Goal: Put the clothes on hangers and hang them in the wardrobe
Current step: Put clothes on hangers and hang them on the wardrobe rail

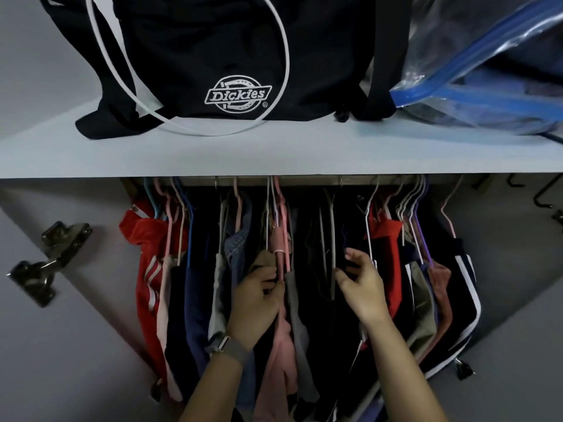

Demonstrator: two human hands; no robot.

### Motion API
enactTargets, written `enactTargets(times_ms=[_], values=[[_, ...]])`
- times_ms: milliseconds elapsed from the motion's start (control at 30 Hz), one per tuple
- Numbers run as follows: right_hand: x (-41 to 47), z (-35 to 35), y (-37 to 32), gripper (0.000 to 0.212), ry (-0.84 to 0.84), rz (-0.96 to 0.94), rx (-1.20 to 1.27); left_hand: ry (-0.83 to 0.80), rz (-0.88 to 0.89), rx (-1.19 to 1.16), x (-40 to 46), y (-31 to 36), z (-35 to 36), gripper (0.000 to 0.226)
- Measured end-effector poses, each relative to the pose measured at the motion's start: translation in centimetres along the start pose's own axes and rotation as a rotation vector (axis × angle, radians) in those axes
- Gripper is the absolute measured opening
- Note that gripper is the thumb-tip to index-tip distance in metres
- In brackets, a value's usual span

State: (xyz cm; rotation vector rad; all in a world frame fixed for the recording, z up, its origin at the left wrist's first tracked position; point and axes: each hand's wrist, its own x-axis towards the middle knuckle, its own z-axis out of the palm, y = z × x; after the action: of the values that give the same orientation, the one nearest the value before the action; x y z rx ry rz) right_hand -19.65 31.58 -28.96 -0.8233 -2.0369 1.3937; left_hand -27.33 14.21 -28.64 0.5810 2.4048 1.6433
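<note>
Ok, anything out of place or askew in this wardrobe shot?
One thing: a white hanger lies loose on the shelf against the black Dickies bag, not on the rail with the others. Below, the left hand and right hand part tightly packed hanging clothes; nothing looks damaged.

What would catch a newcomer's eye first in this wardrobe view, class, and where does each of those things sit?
First comes the black Dickies bag with its white logo, on the shelf above the rail, beside a clear storage bag with a blue seal at the right. Below, a packed row of hanging clothes draws the eye, red garments showing at its left. In the middle, the left hand and right hand reach in among the hangers.
</note>
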Motion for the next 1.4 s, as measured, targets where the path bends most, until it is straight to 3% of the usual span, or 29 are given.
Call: enactTargets(times_ms=[200,400,733,1067,1400], values=[[2.6,1.4,1.6,0.058,-0.120,0.177,-0.017,0.013,-0.008,-0.040,0.7,1.1,1.7,0.026],[2.7,2.9,3.0,0.009,-0.151,0.109,-0.080,0.031,-0.025,-0.086,0.5,1.4,3.0,0.028],[2.6,1.9,2.6,0.048,-0.023,0.021,-0.161,0.073,-0.023,-0.031,0.7,1.4,3.9,0.028],[2.4,-0.1,2.2,0.048,-0.140,0.096,0.025,0.043,-0.018,-0.055,0.7,1.6,4.1,0.025],[1.8,-2.0,-1.0,0.050,-0.105,0.193,0.270,0.016,-0.017,-0.076,0.7,1.6,3.7,0.025]])
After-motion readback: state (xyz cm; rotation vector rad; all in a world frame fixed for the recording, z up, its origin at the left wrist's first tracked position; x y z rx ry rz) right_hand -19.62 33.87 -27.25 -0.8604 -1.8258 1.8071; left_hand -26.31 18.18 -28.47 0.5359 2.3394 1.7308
